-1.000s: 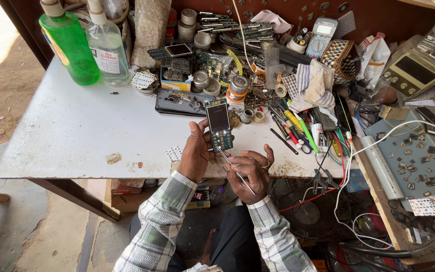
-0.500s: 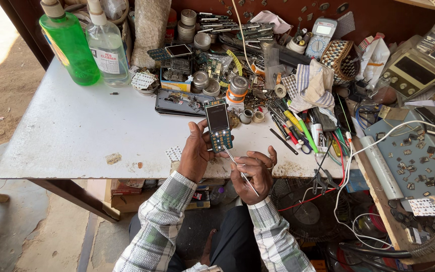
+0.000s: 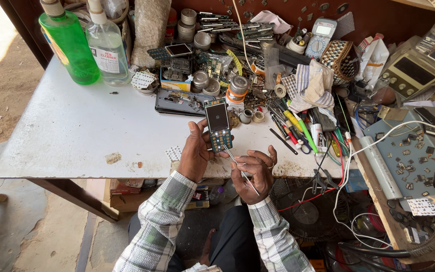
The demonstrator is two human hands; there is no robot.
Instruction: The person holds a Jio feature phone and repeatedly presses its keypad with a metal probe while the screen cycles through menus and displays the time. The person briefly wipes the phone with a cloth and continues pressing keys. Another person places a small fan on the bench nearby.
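Note:
My left hand (image 3: pixel 197 153) grips a small opened mobile phone (image 3: pixel 218 124) with its dark screen and bare green keypad board facing up, held over the front edge of the white table (image 3: pixel 76 136). My right hand (image 3: pixel 254 173) pinches thin metal tweezers (image 3: pixel 240 168), their tip touching the lower right of the phone's board. Both arms wear checked sleeves.
A green bottle (image 3: pixel 69 43) and a clear bottle (image 3: pixel 106 45) stand at the back left. Phone parts, small tins, pens, screwdrivers (image 3: pixel 298 131), a multimeter (image 3: pixel 321 38) and a cloth (image 3: pixel 314 85) crowd the back and right. Cables (image 3: pixel 348 171) hang off the right edge beside a blue tray of chips (image 3: pixel 419 151).
The left hand has tilted the phone slightly and the tweezers' tip has shifted a little along the phone's lower edge. Everything else stays put.

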